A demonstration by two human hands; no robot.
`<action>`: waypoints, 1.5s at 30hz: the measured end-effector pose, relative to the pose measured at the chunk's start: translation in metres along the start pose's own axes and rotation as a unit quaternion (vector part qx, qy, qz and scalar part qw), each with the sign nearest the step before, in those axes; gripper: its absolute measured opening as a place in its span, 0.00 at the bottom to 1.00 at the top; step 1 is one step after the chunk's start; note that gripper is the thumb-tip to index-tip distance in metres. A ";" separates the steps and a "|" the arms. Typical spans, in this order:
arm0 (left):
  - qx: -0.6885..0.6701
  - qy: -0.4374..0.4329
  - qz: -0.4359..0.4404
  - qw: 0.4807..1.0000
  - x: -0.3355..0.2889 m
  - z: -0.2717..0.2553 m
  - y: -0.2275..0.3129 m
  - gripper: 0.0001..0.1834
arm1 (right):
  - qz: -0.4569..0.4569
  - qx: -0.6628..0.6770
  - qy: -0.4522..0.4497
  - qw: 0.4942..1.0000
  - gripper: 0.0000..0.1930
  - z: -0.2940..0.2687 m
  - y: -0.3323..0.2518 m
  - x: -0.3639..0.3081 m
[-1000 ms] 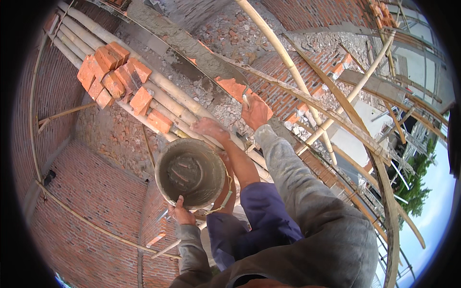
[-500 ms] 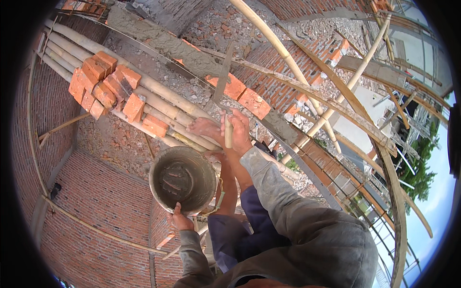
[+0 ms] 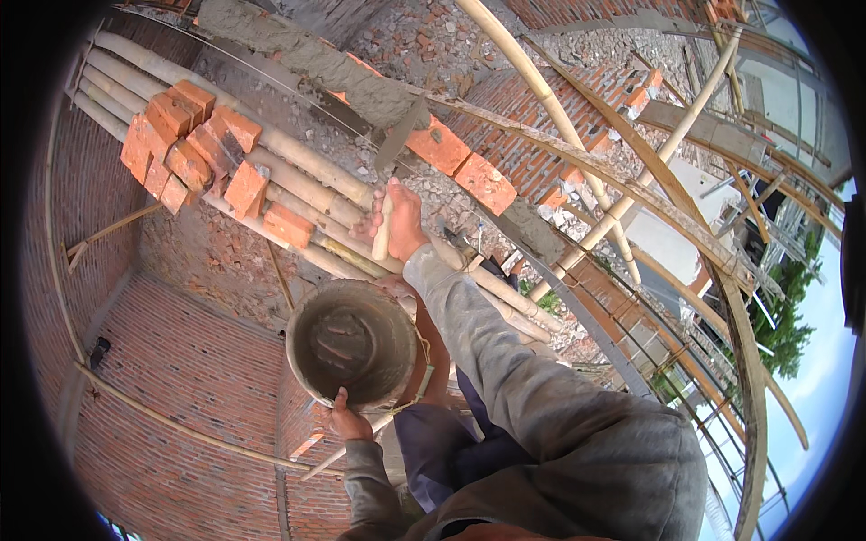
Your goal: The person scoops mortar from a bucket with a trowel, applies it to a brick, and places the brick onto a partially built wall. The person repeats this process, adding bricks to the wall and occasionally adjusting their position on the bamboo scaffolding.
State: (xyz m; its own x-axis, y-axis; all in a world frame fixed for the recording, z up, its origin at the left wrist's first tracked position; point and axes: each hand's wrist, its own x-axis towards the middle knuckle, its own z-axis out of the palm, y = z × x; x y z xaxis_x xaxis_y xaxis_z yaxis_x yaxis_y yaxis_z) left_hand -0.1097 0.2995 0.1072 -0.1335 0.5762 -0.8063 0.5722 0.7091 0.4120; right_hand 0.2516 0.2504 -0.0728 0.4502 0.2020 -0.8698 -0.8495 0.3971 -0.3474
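Observation:
My left hand [image 3: 347, 417] grips the near rim of a round bucket [image 3: 394, 356], thumb over the edge. Grey wet mortar [image 3: 336, 352] lies in its bottom. In my right hand [image 3: 406, 218] is a trowel [image 3: 400, 137], my fingers closed round its pale handle. Its mortar-smeared blade points away from me, at the near edge of a low wall. Along the wall top runs a thick bed of mortar [image 3: 280, 56]. Two orange bricks [image 3: 485, 183] sit on the wall just right of the blade. A taut string runs along the wall's near side.
Several bamboo poles [image 3: 316, 185] lie side by side as a platform, bearing a pile of loose bricks [image 3: 171, 135]. My bare feet are partly hidden behind my right arm. Slanting bamboo and timber braces [image 3: 622, 203] cross on the right. Brick walls stand lower left; rubble lies below.
My right hand has moved left with the trowel, and the blade has swung to the wall's near edge by the mortar's end. The left hand still holds the bucket, slightly shifted right.

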 end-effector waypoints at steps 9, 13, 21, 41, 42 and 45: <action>-0.017 -0.012 -0.003 1.000 -0.006 0.009 0.006 0.23 | 0.039 0.035 -0.007 0.999 0.20 0.009 -0.008 -0.002; 0.001 -0.020 0.017 1.000 -0.010 0.014 0.017 0.22 | -0.030 0.033 -0.005 0.999 0.20 0.002 -0.006 -0.014; 0.011 -0.010 0.015 1.000 0.001 0.012 0.014 0.21 | -0.015 0.024 -0.044 0.999 0.19 -0.010 0.011 0.004; -0.149 0.058 0.046 0.986 0.022 0.039 0.048 0.18 | -0.117 -0.476 0.007 0.872 0.14 -0.047 -0.272 -0.099; -0.149 0.094 0.028 0.984 0.029 0.045 0.058 0.18 | -0.153 -0.577 0.014 0.802 0.14 -0.042 -0.269 -0.109; -0.098 0.061 0.109 0.987 0.038 0.054 0.096 0.12 | -0.089 -0.682 -0.064 0.723 0.16 -0.022 -0.259 -0.151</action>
State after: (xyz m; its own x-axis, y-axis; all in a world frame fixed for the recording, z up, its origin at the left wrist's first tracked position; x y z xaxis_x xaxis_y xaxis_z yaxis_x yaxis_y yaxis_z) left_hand -0.0162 0.3680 0.0936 -0.1286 0.7600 -0.6371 0.4324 0.6211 0.6536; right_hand 0.3974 0.0974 0.1412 0.5338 0.3714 -0.7597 -0.2171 -0.8081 -0.5476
